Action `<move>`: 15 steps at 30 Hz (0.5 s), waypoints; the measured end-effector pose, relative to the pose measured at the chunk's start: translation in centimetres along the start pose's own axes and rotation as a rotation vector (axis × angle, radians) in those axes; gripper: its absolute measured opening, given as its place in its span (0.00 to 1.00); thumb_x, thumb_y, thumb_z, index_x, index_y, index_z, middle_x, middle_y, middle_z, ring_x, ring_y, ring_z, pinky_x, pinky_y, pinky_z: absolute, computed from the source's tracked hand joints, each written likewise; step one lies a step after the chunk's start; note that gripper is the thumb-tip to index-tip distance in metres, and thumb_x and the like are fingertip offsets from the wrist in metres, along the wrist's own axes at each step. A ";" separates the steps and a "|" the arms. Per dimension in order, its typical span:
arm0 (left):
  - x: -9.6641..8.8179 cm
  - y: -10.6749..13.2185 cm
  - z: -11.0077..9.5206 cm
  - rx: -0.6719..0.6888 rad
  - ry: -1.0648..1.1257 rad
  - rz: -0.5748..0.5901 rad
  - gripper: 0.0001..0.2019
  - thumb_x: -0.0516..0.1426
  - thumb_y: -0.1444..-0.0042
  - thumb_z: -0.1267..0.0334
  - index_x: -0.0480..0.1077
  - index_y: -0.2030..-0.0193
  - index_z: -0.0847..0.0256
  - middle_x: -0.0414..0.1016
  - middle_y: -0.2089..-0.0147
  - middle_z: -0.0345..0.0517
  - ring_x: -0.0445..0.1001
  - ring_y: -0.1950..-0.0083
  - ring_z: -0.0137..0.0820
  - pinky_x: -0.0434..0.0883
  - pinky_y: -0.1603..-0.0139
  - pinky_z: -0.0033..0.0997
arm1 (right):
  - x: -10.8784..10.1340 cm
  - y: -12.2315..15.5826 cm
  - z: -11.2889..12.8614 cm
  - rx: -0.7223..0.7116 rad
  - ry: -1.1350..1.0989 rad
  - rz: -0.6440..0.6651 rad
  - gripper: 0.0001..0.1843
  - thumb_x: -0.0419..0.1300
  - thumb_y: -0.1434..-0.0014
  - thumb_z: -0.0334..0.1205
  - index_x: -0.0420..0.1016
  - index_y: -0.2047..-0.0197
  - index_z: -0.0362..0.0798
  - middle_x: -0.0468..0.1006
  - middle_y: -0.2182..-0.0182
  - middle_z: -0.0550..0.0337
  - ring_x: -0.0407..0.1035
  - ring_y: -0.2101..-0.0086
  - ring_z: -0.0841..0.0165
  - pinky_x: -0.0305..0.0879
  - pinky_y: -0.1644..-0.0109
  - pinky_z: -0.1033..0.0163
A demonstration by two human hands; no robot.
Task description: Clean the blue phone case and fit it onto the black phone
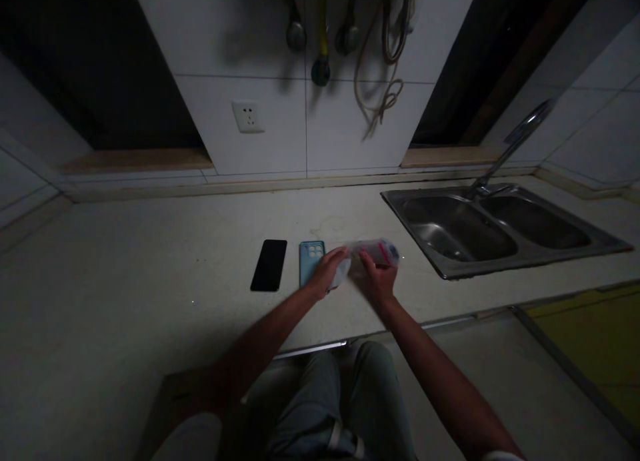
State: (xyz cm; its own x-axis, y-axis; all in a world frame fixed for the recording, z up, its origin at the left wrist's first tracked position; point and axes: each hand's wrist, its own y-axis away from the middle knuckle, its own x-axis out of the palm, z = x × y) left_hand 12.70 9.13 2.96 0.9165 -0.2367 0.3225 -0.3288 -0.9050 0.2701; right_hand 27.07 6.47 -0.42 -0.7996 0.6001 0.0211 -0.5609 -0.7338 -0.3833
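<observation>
My right hand (pixel 381 279) is closed around a clear plastic packet (pixel 379 250) with pink print, held just above the counter. A thin see-through part of the packet stretches left to my left hand (pixel 326 273), whose fingers are closed at it. Under that hand shows a whitish piece (pixel 341 273), too blurred to name. Just left of it lies a light blue phone case (pixel 307 264) with camera cut-outs, partly hidden by my left hand. Farther left a black smartphone (pixel 269 265) lies flat, its dark face up.
The pale counter (pixel 150 261) runs along a tiled wall. At the right a steel double sink (pixel 455 231) with a faucet (pixel 517 137) is set into it. A wall socket (pixel 247 117) and pipes (pixel 323 64) are above. The counter's front edge is close to my legs.
</observation>
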 end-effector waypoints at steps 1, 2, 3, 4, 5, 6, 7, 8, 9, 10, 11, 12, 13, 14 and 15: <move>0.0 0.1 0.1 0.049 -0.025 0.035 0.24 0.65 0.49 0.45 0.77 0.53 0.61 0.80 0.60 0.47 0.77 0.61 0.34 0.70 0.61 0.30 | -0.1 0.0 -0.2 -0.027 0.018 -0.014 0.19 0.70 0.49 0.54 0.80 0.62 0.47 0.82 0.64 0.52 0.77 0.62 0.58 0.73 0.49 0.50; 0.1 0.1 0.2 0.085 -0.045 0.084 0.25 0.65 0.49 0.43 0.77 0.54 0.62 0.81 0.56 0.49 0.77 0.54 0.37 0.70 0.53 0.32 | -0.3 0.1 -0.3 -0.054 0.041 -0.020 0.19 0.70 0.49 0.54 0.80 0.62 0.48 0.82 0.64 0.52 0.77 0.62 0.59 0.73 0.49 0.50; 0.1 0.2 0.3 0.114 -0.063 0.132 0.26 0.65 0.49 0.42 0.78 0.54 0.62 0.81 0.54 0.51 0.76 0.49 0.39 0.68 0.47 0.35 | -0.4 0.1 -0.5 -0.080 0.068 -0.015 0.18 0.70 0.49 0.53 0.80 0.62 0.48 0.82 0.64 0.52 0.77 0.61 0.59 0.73 0.49 0.50; 0.2 0.3 0.3 0.134 -0.084 0.172 0.27 0.64 0.49 0.40 0.78 0.54 0.62 0.81 0.53 0.51 0.75 0.46 0.41 0.67 0.43 0.36 | -0.6 0.1 -0.6 -0.102 0.095 -0.001 0.17 0.70 0.49 0.53 0.80 0.63 0.48 0.81 0.64 0.52 0.76 0.61 0.59 0.72 0.49 0.50; 0.2 0.3 0.4 0.140 -0.104 0.200 0.28 0.64 0.49 0.38 0.78 0.54 0.62 0.81 0.53 0.51 0.74 0.45 0.41 0.66 0.42 0.37 | -0.7 0.1 -0.7 -0.118 0.119 0.018 0.17 0.70 0.49 0.52 0.80 0.64 0.48 0.81 0.64 0.52 0.76 0.61 0.58 0.72 0.48 0.50; 0.2 0.4 0.5 0.133 -0.121 0.216 0.30 0.63 0.49 0.36 0.78 0.54 0.62 0.81 0.53 0.50 0.75 0.46 0.41 0.66 0.43 0.37 | -0.8 0.1 -0.7 -0.125 0.133 0.033 0.16 0.70 0.49 0.52 0.80 0.64 0.48 0.80 0.64 0.52 0.76 0.60 0.58 0.72 0.48 0.50; 0.1 0.4 0.5 0.113 -0.133 0.221 0.32 0.62 0.50 0.34 0.78 0.54 0.62 0.81 0.55 0.49 0.75 0.49 0.40 0.67 0.46 0.36 | -0.9 0.1 -0.7 -0.123 0.137 0.043 0.16 0.69 0.48 0.52 0.80 0.64 0.48 0.80 0.64 0.52 0.76 0.60 0.58 0.72 0.48 0.50; 0.1 0.4 0.6 0.085 -0.139 0.218 0.33 0.61 0.51 0.32 0.77 0.54 0.62 0.81 0.57 0.49 0.76 0.52 0.40 0.68 0.49 0.35 | -0.9 0.1 -0.7 -0.111 0.132 0.046 0.16 0.69 0.48 0.53 0.80 0.64 0.48 0.80 0.64 0.52 0.76 0.61 0.58 0.71 0.48 0.50; 0.0 0.4 0.5 0.051 -0.144 0.214 0.35 0.61 0.52 0.31 0.77 0.54 0.62 0.81 0.59 0.48 0.76 0.55 0.39 0.69 0.53 0.34 | -0.9 0.0 -0.7 -0.092 0.117 0.038 0.17 0.68 0.47 0.53 0.80 0.64 0.48 0.80 0.65 0.52 0.75 0.61 0.58 0.71 0.48 0.50; -0.1 0.4 0.5 0.018 -0.149 0.209 0.36 0.60 0.52 0.29 0.77 0.54 0.62 0.81 0.62 0.48 0.76 0.57 0.39 0.68 0.56 0.34 | -0.9 0.0 -0.6 -0.067 0.097 0.024 0.18 0.68 0.47 0.54 0.79 0.63 0.48 0.80 0.65 0.52 0.75 0.62 0.59 0.71 0.49 0.49; -0.2 0.4 0.4 -0.008 -0.151 0.209 0.36 0.60 0.52 0.29 0.76 0.54 0.63 0.80 0.63 0.48 0.77 0.59 0.39 0.68 0.58 0.33 | -0.9 -0.2 -0.5 -0.044 0.074 0.004 0.19 0.68 0.47 0.55 0.79 0.63 0.47 0.80 0.66 0.52 0.75 0.63 0.59 0.71 0.50 0.50; -0.3 0.4 0.3 -0.025 -0.151 0.215 0.36 0.60 0.52 0.29 0.76 0.53 0.63 0.81 0.62 0.49 0.77 0.58 0.39 0.68 0.58 0.34 | -1.0 -0.3 -0.4 -0.028 0.054 -0.028 0.20 0.68 0.47 0.55 0.78 0.62 0.47 0.80 0.65 0.52 0.75 0.63 0.59 0.71 0.50 0.50; -0.4 0.4 0.1 -0.035 -0.149 0.227 0.36 0.59 0.51 0.29 0.76 0.52 0.63 0.81 0.61 0.51 0.77 0.57 0.40 0.68 0.57 0.34 | -1.1 -0.6 -0.4 -0.020 0.040 -0.069 0.21 0.68 0.47 0.56 0.77 0.60 0.47 0.80 0.65 0.52 0.75 0.62 0.59 0.71 0.51 0.50; -0.4 0.3 0.0 -0.034 -0.146 0.240 0.36 0.59 0.50 0.30 0.75 0.50 0.63 0.82 0.58 0.53 0.78 0.55 0.41 0.68 0.55 0.35 | -1.3 -0.9 -0.3 -0.019 0.032 -0.103 0.22 0.67 0.47 0.56 0.76 0.58 0.47 0.80 0.63 0.52 0.75 0.61 0.59 0.71 0.51 0.51; -0.6 0.3 -0.2 -0.021 -0.142 0.246 0.36 0.58 0.48 0.31 0.74 0.47 0.63 0.82 0.55 0.55 0.78 0.54 0.41 0.68 0.52 0.37 | -1.6 -1.3 -0.3 -0.020 0.036 -0.129 0.24 0.67 0.46 0.56 0.74 0.55 0.48 0.79 0.62 0.53 0.74 0.60 0.60 0.70 0.51 0.52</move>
State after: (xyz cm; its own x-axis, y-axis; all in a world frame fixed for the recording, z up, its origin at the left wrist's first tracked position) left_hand 12.05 9.07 3.04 0.8306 -0.4972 0.2508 -0.5490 -0.8067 0.2188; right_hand 29.13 6.55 -0.26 -0.7131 0.7000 0.0387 -0.6536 -0.6438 -0.3979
